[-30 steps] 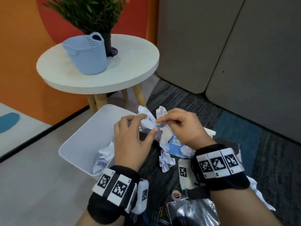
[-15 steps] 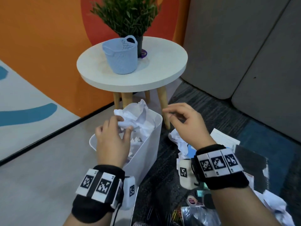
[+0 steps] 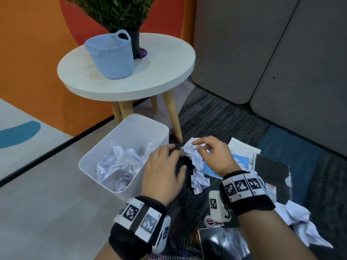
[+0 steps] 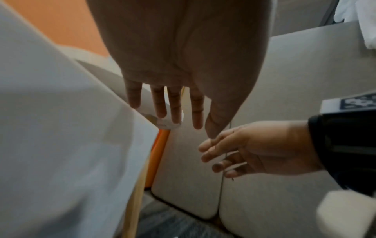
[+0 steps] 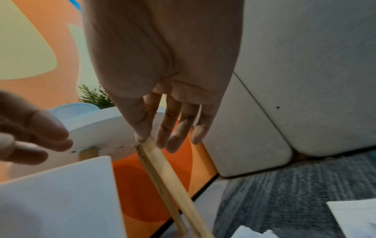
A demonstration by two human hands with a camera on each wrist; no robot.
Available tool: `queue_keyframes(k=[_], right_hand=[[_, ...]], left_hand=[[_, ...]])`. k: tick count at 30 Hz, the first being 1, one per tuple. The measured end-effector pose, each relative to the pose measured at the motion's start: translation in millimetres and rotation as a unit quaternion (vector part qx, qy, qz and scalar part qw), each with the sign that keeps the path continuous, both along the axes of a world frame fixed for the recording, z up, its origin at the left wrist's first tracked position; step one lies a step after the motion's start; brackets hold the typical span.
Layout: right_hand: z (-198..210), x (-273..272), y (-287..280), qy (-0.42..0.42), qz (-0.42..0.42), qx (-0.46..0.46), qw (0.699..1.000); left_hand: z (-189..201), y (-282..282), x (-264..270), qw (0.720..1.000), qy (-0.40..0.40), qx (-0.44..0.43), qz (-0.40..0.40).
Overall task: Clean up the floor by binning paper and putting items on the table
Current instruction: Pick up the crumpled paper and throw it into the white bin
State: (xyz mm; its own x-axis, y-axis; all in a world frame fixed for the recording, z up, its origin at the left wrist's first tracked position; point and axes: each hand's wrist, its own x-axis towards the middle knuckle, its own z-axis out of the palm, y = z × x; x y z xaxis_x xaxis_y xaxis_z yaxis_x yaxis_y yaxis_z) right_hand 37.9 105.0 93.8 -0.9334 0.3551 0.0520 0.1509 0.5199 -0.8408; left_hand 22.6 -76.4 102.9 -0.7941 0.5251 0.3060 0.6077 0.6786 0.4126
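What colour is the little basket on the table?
Light blue basket, clearest in the head view.

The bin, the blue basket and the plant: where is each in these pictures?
Bin (image 3: 159,128): head view, on the far right rim of the white tub.
Blue basket (image 3: 114,61): head view, on its front wall.
Plant (image 3: 116,14): head view, on the green leaves.

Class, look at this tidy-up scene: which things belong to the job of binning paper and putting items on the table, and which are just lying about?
Part of the job:
- white bin, crumpled paper inside
- crumpled paper on the carpet
- notebook on the carpet
- paper clips
- round table
- left hand and right hand, both empty

Just there:
- blue basket
- potted plant
- grey sofa
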Motion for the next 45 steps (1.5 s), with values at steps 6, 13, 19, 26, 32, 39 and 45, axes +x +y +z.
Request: queue_keyframes(k=[6,13,19,26,32,39,45], right_hand=[[-40,22,51,-0.092,-0.075,0.061,0.991],[-119,47,105,-0.339,-0.133,0.166,0.916],[-156,57,120,-0.462,-0.096,0.228,0.852],[-167,78,109,-0.431,-0.132,0.313,0.836],[-114,48,100,-0.371,-0.151,0.185,0.898],[-45,9,58,-0.208,-0.154,-0.021,0.966],[0,-2,6,-0.096,-0.076,-0.159,0.980]], left_hand=[[-48,34,1,0.992,-0.101,-0.052,-0.059],[-86,57,10,0.982,-0.137,-0.093,-0.095],[-102,58,8,0.975,-0.148,-0.119,-0.113],[-118,47,3,0.971,-0.170,-0.132,-0.104],[-120,44,3,0.973,-0.184,-0.106,-0.092],[-94,49,3,0.968,-0.241,0.002,-0.065],[-64,39,-15,0.968,-0.195,0.154,-0.030]])
